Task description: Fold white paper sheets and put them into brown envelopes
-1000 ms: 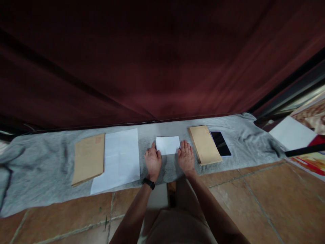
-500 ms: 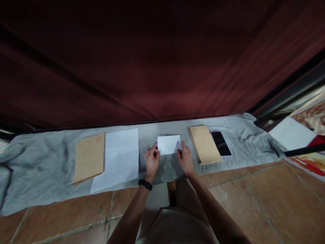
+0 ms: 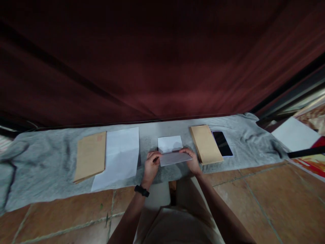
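Note:
A small folded white paper [image 3: 170,149] lies on the grey cloth [image 3: 50,159] in front of me, its near flap lifted toward me. My left hand [image 3: 151,165] pinches the flap's left corner. My right hand [image 3: 192,160] pinches its right corner. A black band sits on my left wrist.
A white sheet [image 3: 120,156] and a brown envelope [image 3: 90,156] lie to the left. A stack of brown envelopes [image 3: 205,144] and a dark phone [image 3: 222,143] lie to the right. A dark red curtain [image 3: 162,61] hangs behind. Tiled floor [image 3: 266,200] lies in front.
Both hands went from lying flat beside the paper to pinching its near edge. They have lifted the near flap and drawn it toward me.

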The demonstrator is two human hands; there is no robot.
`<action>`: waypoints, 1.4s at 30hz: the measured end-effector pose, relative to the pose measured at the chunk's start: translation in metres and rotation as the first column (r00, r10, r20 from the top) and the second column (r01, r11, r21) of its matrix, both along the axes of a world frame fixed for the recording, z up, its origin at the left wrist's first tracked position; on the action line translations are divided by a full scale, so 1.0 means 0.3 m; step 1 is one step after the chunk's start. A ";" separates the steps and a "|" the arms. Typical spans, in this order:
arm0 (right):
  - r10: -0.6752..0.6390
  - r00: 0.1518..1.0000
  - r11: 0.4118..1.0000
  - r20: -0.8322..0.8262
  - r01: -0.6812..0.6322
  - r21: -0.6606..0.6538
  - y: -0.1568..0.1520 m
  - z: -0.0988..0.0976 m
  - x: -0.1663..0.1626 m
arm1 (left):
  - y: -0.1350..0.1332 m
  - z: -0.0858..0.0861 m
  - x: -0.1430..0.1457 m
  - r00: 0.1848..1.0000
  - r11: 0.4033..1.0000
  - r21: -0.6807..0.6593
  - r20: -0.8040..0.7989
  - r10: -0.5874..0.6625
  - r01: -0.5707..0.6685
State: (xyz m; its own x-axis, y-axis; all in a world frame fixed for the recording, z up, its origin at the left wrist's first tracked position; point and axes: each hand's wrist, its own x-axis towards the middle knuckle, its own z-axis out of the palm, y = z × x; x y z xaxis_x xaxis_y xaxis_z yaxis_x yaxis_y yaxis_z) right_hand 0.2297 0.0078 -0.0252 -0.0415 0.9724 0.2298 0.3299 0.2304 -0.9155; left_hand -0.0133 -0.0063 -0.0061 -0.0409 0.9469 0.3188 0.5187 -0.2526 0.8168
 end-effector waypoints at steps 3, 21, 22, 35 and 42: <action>-0.029 0.998 0.999 0.053 0.029 0.018 0.012 0.031 -0.007 | 0.002 0.001 0.011 0.998 1.000 -0.002 -0.049 -0.029 0.029; 0.208 0.825 0.978 0.526 -0.190 -0.089 0.026 0.137 0.069 | -0.007 -0.050 -0.026 0.980 0.992 -0.047 -0.156 -0.123 0.117; 0.200 0.831 0.980 0.519 -0.179 -0.091 0.030 0.144 0.058 | -0.007 -0.050 -0.026 0.978 0.992 -0.042 -0.164 -0.126 0.121; -0.002 0.683 0.980 0.730 -0.142 0.136 0.012 0.033 -0.169 | -0.012 -0.061 -0.038 0.969 0.985 0.006 -0.181 -0.167 0.171; -0.044 0.629 0.981 0.776 -0.121 0.153 -0.008 0.008 -0.174 | -0.038 -0.036 -0.038 0.958 0.990 -0.007 -0.252 -0.140 0.143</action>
State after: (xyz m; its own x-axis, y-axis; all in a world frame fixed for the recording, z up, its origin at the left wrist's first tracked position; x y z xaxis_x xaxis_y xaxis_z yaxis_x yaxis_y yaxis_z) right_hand 0.1775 0.0055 -0.0228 -0.3204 0.9116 0.2574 0.8825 0.3860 -0.2688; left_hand -0.0248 -0.0177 -0.0170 0.1758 0.9335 0.3125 0.6648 -0.3467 0.6617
